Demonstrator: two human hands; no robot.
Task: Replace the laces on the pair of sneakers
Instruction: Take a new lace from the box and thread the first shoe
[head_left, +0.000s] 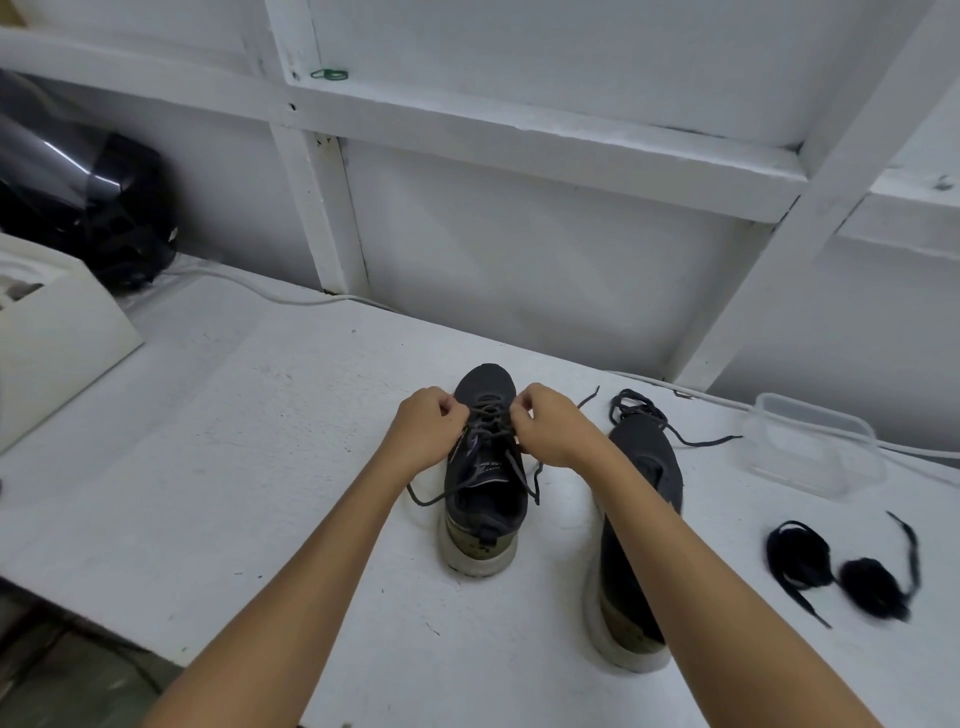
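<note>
Both grips, left hand (423, 434) and right hand (550, 428), pinch the thin dark lace (485, 423) on the black cloth sneaker (485, 467). Pulling unevenly could leave one end short.

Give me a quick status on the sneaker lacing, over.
Left hand and right hand both pinching the lace on the left sneaker. Right sneaker has a loose lace at its toe. Nothing in the way.

Bare table (270, 467) left of sneaker (485, 499)
</note>
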